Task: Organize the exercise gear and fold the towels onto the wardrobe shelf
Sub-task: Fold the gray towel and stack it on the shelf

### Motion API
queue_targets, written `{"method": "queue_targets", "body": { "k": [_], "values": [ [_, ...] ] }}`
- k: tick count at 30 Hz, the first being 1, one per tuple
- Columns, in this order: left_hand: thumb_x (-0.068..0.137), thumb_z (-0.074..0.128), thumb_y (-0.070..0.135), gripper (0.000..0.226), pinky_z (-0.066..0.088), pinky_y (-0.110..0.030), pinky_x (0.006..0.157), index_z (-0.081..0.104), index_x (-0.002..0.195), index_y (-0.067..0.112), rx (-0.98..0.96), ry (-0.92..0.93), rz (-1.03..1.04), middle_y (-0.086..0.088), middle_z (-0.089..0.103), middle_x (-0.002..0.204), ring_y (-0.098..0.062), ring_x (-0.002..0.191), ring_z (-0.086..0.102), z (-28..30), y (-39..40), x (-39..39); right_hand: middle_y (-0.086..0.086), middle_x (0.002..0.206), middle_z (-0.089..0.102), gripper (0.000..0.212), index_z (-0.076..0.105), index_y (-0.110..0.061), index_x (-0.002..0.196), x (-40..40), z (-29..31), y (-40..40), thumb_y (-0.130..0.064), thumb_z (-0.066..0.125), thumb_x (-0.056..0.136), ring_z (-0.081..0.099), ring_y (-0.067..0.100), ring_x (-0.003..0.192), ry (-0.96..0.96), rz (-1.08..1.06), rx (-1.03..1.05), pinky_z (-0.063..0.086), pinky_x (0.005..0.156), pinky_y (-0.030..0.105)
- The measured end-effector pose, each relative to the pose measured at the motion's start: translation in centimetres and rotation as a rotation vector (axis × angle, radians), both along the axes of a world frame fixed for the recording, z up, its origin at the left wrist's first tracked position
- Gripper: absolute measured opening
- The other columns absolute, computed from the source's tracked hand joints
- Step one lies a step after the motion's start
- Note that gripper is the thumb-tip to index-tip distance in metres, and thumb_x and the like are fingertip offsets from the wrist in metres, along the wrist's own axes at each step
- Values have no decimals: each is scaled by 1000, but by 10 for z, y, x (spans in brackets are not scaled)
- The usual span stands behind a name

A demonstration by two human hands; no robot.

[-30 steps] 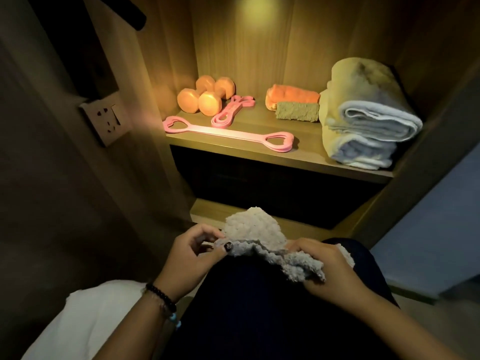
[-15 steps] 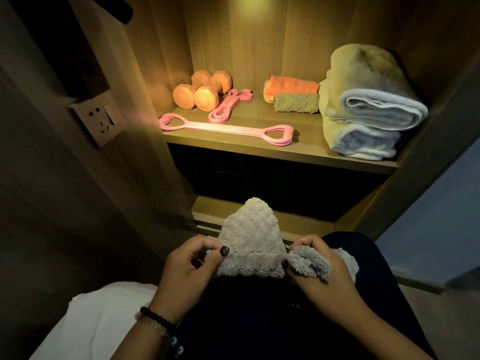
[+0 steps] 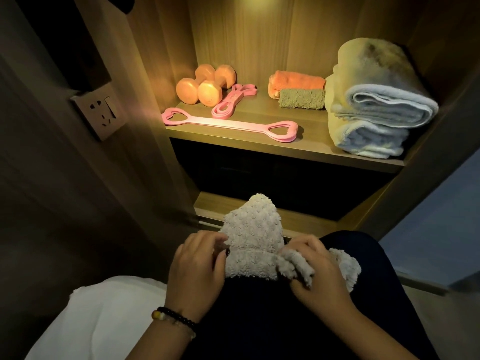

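Note:
A small grey fluffy towel (image 3: 255, 237) lies on my dark-clad lap. My left hand (image 3: 196, 268) holds its left edge and my right hand (image 3: 314, 271) grips its bunched right side. On the lit wardrobe shelf (image 3: 306, 149) two orange dumbbells (image 3: 205, 87) stand at the back left. A looped pink band (image 3: 232, 101) lies beside them. A long pink pull strap with heart handles (image 3: 228, 124) runs along the front. A folded orange towel (image 3: 296, 80) and a folded grey-green towel (image 3: 301, 98) sit at the back. A stack of large folded white towels (image 3: 374, 107) fills the right end.
A wall socket (image 3: 100, 113) sits on the dark panel at the left. Below the shelf is a dark recess with a lower wooden ledge (image 3: 293, 219). A white cloth (image 3: 104, 313) lies beside my left leg. The wardrobe's side panel (image 3: 420, 178) rises at the right.
The grey towel has been spread and flattened on my lap, its top corner now pointing up. Both hands have shifted slightly along its lower edge.

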State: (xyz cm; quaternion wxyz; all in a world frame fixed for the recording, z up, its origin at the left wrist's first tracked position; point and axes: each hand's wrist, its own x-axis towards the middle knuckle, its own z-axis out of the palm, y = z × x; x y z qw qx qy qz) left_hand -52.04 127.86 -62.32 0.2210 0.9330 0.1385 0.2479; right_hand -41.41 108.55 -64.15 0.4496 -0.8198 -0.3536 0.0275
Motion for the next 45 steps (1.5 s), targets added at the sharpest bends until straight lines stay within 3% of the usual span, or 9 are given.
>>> {"method": "queue_targets", "body": {
  "k": [4, 8, 13, 19, 25, 28, 36, 40, 45],
  "values": [
    [64, 76, -1, 28, 40, -21, 74, 72, 81, 21, 172, -17, -129, 11, 69, 82, -9, 77, 64, -2, -5, 0, -20, 103, 55, 43, 69, -30, 99, 0, 7, -4, -13, 56, 62, 55, -4, 98, 2, 137, -68, 46, 77, 10],
    [69, 64, 15, 22, 44, -20, 77, 75, 83, 27, 94, 45, -151, 15, 71, 81, -3, 75, 66, 2, -1, -2, -18, 109, 57, 51, 69, -31, 107, 3, 10, -10, -10, 56, 62, 54, -3, 104, 146, 180, -63, 42, 84, 7],
    [68, 51, 40, 35, 49, -16, 77, 73, 94, 32, -382, 152, -110, 19, 66, 92, -2, 89, 63, 3, 0, -4, -20, 115, 51, 53, 61, -44, 109, 4, 8, -10, -16, 59, 64, 48, -9, 108, 276, 219, -137, 35, 85, 3],
    [67, 64, 41, 33, 47, -20, 92, 71, 99, 36, -736, 117, -161, 15, 68, 109, -2, 107, 61, -8, 11, -16, -3, 103, 68, 31, 72, -27, 99, 16, 1, -3, -4, 74, 78, 65, 4, 95, 365, 142, -4, 53, 86, 26],
    [80, 74, 13, 25, 47, -12, 83, 72, 92, 34, -686, 66, -72, 16, 70, 95, -4, 95, 64, -18, 11, -16, -3, 98, 71, 23, 70, -15, 102, 15, 0, -5, 0, 64, 86, 65, 7, 94, 377, 126, 9, 53, 84, 28],
    [81, 72, 36, 6, 49, -16, 74, 71, 85, 31, -730, 40, -14, 12, 70, 88, -6, 87, 65, -15, 9, -12, -10, 101, 71, 23, 67, -21, 108, 17, 5, -6, -7, 63, 90, 64, 3, 97, 436, 142, 22, 50, 82, 19],
    [68, 62, 64, 45, 45, -31, 60, 66, 74, 19, -838, 12, 46, -14, 63, 72, -20, 65, 56, -10, 8, -12, -24, 85, 69, 16, 65, -25, 97, 17, 13, -4, -11, 63, 90, 63, -7, 83, 543, 114, 68, 43, 71, 6],
    [75, 73, 46, 37, 34, -28, 55, 53, 56, 20, -880, 74, 136, -5, 46, 55, -15, 56, 41, -11, 11, -2, -19, 76, 69, 11, 67, -23, 94, 17, 9, 1, -13, 66, 89, 62, -6, 71, 591, 48, 93, 43, 63, 10],
    [72, 79, 32, 29, 42, -20, 59, 57, 73, 13, -858, 85, 276, 1, 57, 73, -11, 65, 51, -12, 10, -3, -10, 94, 68, 17, 67, -25, 96, 18, 2, -4, -21, 75, 82, 62, -1, 89, 371, -58, 71, 45, 75, 11]
  ]
}}
